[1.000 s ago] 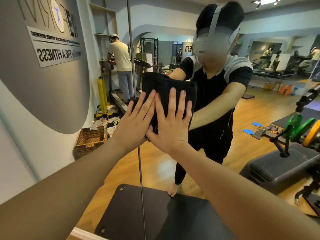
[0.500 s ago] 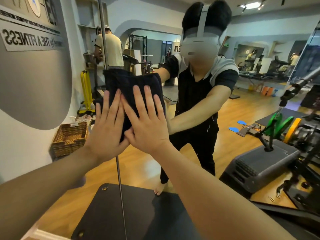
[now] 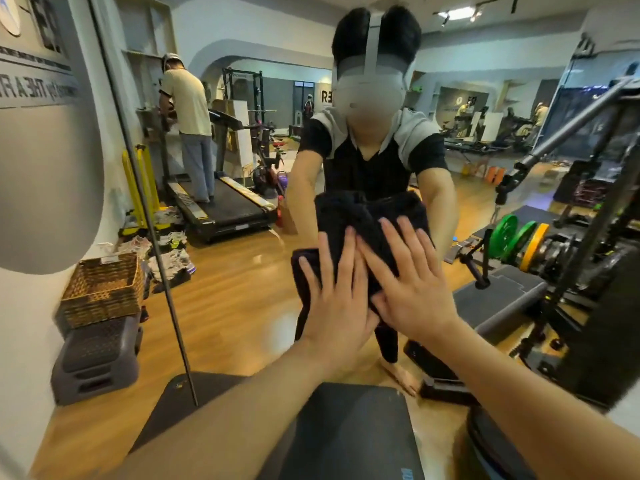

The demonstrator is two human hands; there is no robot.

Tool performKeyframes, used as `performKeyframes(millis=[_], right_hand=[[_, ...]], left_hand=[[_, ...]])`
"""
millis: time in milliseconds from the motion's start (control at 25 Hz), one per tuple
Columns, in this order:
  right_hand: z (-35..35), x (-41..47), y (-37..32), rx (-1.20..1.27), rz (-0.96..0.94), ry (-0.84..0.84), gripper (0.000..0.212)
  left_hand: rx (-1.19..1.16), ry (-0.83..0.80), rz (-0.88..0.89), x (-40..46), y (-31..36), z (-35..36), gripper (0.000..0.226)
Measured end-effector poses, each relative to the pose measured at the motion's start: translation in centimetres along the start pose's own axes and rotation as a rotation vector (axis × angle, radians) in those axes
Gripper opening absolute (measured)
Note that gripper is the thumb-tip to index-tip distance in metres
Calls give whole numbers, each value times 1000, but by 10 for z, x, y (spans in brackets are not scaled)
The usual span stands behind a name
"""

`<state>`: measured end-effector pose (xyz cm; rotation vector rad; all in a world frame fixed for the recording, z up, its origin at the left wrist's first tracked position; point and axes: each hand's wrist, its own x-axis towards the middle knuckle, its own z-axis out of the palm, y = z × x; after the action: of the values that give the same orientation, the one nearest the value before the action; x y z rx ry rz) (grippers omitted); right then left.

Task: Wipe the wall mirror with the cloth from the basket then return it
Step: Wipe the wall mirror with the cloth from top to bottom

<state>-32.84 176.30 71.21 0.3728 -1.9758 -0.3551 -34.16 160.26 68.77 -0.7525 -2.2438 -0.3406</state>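
A dark folded cloth (image 3: pixel 349 216) lies flat against the wall mirror (image 3: pixel 242 289), to the right of the mirror's vertical seam. My left hand (image 3: pixel 337 299) and my right hand (image 3: pixel 412 282) press on its lower half side by side, palms flat and fingers spread. The hands hide the cloth's lower part. A woven basket (image 3: pixel 104 289) shows in the reflection at the lower left, sitting on a grey step (image 3: pixel 97 358). My own reflection, arms stretched forward, fills the middle of the glass behind the cloth.
A black mat (image 3: pixel 346 438) lies at the foot of the mirror. Weight plates and a rack (image 3: pixel 519 237) stand to the right. In the reflection, another person stands on a treadmill (image 3: pixel 221 206), with shoes scattered near the basket.
Both hands have slid the cloth down and to the right, off the mirror's seam. My view has dropped, so the grey step under the basket now shows.
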Motion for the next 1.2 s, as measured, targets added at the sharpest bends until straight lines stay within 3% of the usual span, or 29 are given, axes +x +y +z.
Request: performKeyframes(millis=[160,360,480,600,720,840,1000,1080,1200], right_hand=[[-40,105,36,55,133,124,60],[-18,141,-39,108,229,207,66],[11,85,-85,188,156,158,67],[38,-18,-98,202,93,32,69],[39,-129,-65,125,79,-90,70],[16,-179,13,7,8,-166,74],[-38,-112,95,2,107,-102,65],[-57,-48,112,73,210,1,70],[-67,38,117,142,368,234,60]], left_hand=[[-26,154,48,95,-7,-75,80],[13,221,153,80,-99,-91,92],[25,204,95,14,-112,-38,91],[90,113,75,-59,-83,34,88],[92,9,168,-102,-12,98,96],[64,-17,187,-88,79,123,102],[-58,127,254,15,129,66,76],[-37,192,314,76,116,17,74],[11,249,379,132,83,-35,76]])
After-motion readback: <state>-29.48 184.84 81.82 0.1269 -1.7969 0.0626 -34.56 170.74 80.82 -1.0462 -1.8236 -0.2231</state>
